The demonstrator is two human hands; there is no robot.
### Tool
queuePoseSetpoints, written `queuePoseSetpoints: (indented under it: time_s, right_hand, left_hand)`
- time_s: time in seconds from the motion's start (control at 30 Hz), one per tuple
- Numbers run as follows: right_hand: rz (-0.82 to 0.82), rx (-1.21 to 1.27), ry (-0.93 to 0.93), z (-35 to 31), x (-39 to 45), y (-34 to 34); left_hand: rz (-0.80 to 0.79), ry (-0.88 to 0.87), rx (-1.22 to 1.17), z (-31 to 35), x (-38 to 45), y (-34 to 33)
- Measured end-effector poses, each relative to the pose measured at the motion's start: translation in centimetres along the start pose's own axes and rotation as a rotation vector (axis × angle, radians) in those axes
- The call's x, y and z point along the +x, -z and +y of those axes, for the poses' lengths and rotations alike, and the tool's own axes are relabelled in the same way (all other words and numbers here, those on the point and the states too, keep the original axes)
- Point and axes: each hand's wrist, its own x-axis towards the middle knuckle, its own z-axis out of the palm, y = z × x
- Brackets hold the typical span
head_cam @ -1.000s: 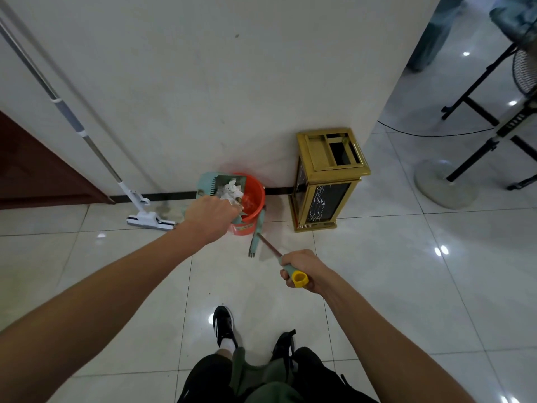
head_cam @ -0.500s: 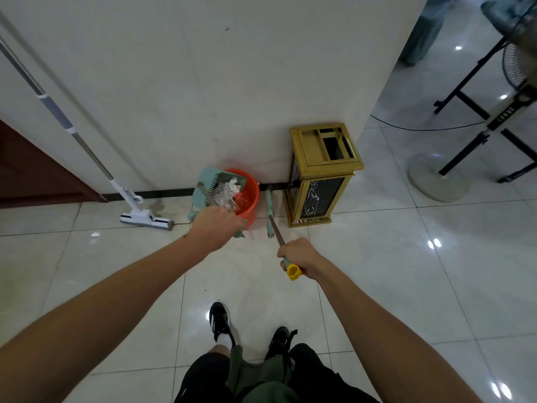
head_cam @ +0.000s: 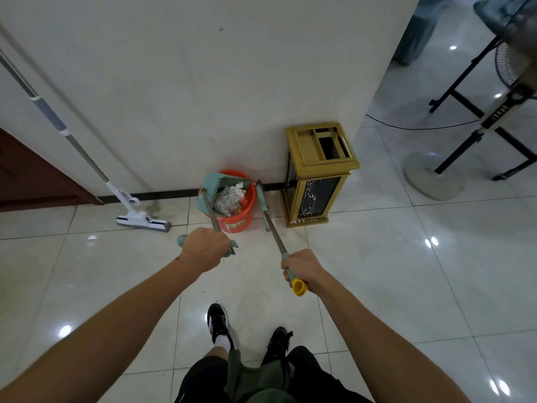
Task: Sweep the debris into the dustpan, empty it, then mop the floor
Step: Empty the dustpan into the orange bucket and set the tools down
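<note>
My left hand [head_cam: 205, 248] grips the handle of a teal dustpan [head_cam: 211, 184], which is tipped over an orange bucket [head_cam: 239, 221] standing by the wall. White paper and plastic debris [head_cam: 231, 196] lies in the bucket's mouth. My right hand [head_cam: 303, 269] grips the yellow-capped end of a broom handle [head_cam: 273, 228]; the teal broom head [head_cam: 260, 196] stands between the bucket and the gold bin. A white flat mop [head_cam: 142, 221] leans on the wall to the left, its head on the floor.
A gold and black litter bin [head_cam: 318, 175] stands at the wall corner right of the bucket. A standing fan base [head_cam: 433, 175], black stand legs [head_cam: 465, 103] and a cable [head_cam: 418, 128] lie at the right. A brown door [head_cam: 32, 175] is at the left. My feet [head_cam: 218, 321] stand on glossy white tiles.
The broom head has swung from in front of the bucket to beside the gold bin. My left hand has drawn back from the bucket, and the dustpan has tilted further over it.
</note>
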Motion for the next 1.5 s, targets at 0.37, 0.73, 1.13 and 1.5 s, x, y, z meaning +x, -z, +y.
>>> queuePoseSetpoints:
  time_s: [0.37,0.73,1.13,1.5]
  right_hand:
    - [0.043,-0.105,0.098,0.5,-0.3,0.1]
    - [0.048,-0.155,0.105,1.0,-1.1,-0.6]
    - [0.036,-0.201,0.163,1.6,-2.3,-0.5]
    - [0.006,-0.302,0.250,0.9,-4.3,0.0]
  left_hand:
    - [0.054,-0.022,0.109,-1.3,0.1,1.8]
    - [0.106,-0.057,0.122,-1.5,0.6,1.0]
    - [0.066,-0.036,0.216,-0.4,-0.1,0.4]
    - [0.036,-0.059,0.347,-0.5,-0.6,-3.5]
